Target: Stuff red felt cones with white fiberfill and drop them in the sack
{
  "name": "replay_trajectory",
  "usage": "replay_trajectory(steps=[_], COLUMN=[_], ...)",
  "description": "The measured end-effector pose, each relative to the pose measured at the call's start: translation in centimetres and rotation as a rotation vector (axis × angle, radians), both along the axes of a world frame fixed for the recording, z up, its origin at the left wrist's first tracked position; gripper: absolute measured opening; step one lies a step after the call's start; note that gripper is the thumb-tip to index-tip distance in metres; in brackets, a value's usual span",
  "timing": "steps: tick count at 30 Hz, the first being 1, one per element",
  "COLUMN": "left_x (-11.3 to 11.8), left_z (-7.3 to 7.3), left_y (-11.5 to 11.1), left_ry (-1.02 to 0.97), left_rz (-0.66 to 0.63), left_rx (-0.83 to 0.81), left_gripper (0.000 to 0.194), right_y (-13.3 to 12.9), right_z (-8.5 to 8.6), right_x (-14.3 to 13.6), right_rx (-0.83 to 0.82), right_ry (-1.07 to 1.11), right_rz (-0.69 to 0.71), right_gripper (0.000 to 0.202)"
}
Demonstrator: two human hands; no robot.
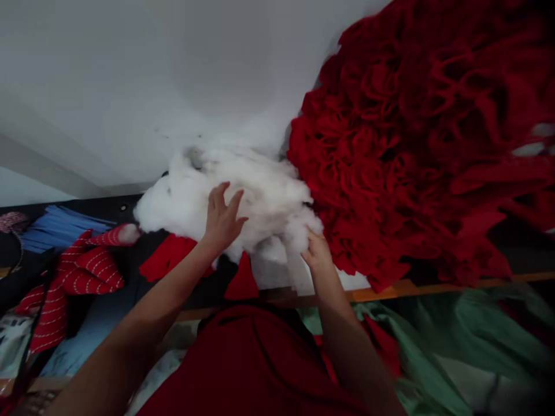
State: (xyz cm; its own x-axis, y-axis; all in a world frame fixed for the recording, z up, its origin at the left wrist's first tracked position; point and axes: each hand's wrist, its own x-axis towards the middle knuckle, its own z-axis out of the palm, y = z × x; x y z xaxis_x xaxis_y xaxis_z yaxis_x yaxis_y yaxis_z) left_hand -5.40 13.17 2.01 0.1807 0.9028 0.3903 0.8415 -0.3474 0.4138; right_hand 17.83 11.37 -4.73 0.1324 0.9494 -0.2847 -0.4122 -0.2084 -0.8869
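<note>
A large heap of white fluffy stuffing (260,179) lies against the wall in the middle of the view. Over its left part is my left hand (224,216), fingers spread and curved, with nothing in them. At the heap's lower right edge, my right hand (315,249) has its fingers closed on a tuft of white stuffing (300,228). A small red cone-shaped cloth piece (243,280) stands near the table edge between my forearms. Another red cloth piece (167,257) lies beyond my left forearm.
A tall pile of red cloth pieces (390,144) fills the right side. To the left lie red pieces with white stitching (93,270) and blue strips (60,228). Green fabric (477,329) hangs below the wooden table edge (390,290).
</note>
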Motion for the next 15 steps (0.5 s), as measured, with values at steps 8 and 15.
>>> replay_trajectory(steps=[8, 15], left_x=[-3.0, -2.3], left_z=[-8.8, -13.0], left_y=[-14.4, -13.8], left_ry=[0.14, 0.213], left_rz=[-0.405, -0.456], left_rx=[-0.488, -0.547], left_gripper=[0.046, 0.024], right_y=[-4.1, -4.4], right_z=[-1.2, -1.3], right_x=[1.3, -0.2], right_rx=[-0.213, -0.28], right_ry=[0.226, 0.222], right_rz=[-0.008, 0.039], right_gripper=[0.035, 0.029])
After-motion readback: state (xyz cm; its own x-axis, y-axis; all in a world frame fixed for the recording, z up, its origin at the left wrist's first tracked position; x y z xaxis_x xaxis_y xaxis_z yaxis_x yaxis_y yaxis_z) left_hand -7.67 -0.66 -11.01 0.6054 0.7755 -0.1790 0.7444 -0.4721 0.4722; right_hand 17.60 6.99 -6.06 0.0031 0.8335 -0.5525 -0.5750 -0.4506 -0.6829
